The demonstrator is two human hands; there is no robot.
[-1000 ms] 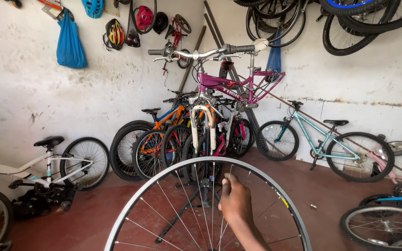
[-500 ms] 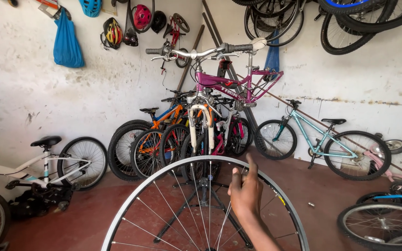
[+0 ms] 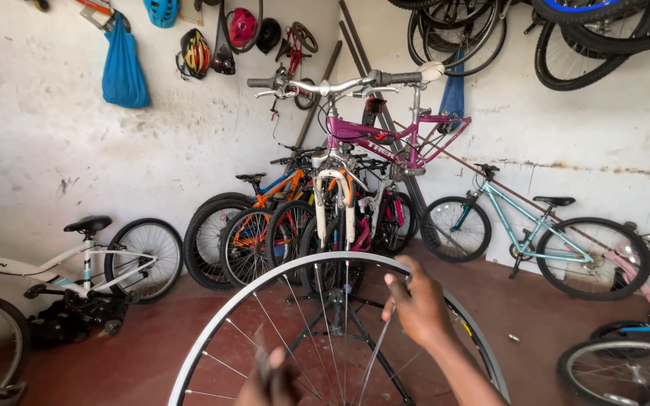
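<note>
Head cam only, so one view to go on: the wheel sits upright right in front, low and centre, a bare silver rim with thin spokes and no tyre. Right hand is up by the top of the rim, fingers pinched on a spoke, I think, though blur makes it hard to call. Left hand is at the bottom edge, smeared and half cut off, so I can't tell if it's closed on anything. Hands are well apart. I'd guess the wheel is light and fairly stiff at the rim, but the spokes are skinny and bendy, so the rim is the place to grab, not the wires. Bare metal may be a bit slick. Behind it a stand shows through the spokes, then a crowd of parked bikes, with a pink bike raised above them. White bike left, teal bike right, helmets and tyres on the wall.
</note>
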